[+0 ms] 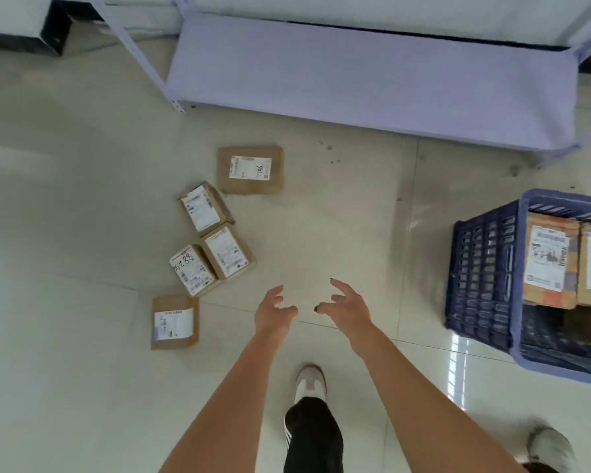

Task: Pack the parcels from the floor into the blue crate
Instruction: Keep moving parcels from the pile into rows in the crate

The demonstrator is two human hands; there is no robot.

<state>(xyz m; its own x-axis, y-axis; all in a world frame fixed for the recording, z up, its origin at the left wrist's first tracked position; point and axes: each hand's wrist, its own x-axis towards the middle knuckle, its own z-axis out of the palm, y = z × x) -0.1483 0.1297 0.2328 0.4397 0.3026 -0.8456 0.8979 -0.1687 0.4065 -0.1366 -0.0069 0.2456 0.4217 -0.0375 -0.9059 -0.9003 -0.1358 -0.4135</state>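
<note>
- 5 brown parcels on the floor, left and far of both hands: far parcel (pixel 250 169) lying flat with a label marked 786; then a touching cluster of 3, upper cluster parcel (pixel 203 209), right cluster parcel (pixel 228 255), parcel marked 5288 (pixel 192 270); then near parcel (pixel 174 323) lying alone at the left.
- Cluster running as a line from far to near, each long axis tilted slightly off that line.
- Blue crate (pixel 481 268) at the right, well apart from the floor parcels, already holding at least 2 labelled packed boxes (pixel 548 261); right side cut off by the frame edge.
- Left hand (pixel 274 310) and right hand (pixel 348 307) held out side by side over bare tile, each grip apart, fingers spread and curled, holding nothing.
- Left hand nearer the parcels; right cluster parcel and parcel marked 5288 likely the closest targets, up and to the left of it. Right hand nearer the crate.
- Judged from this: between loads, reach toward the floor parcels probably next.
- Lavender shelf unit (pixel 372 83) at the far side, bottom shelf bare.
- Hard to make out: label print mostly blurred; crate's lower interior dark, count inside uncertain.
- Shoe (pixel 309 382) and dark trouser leg (pixel 313 438) below the arms.
</note>
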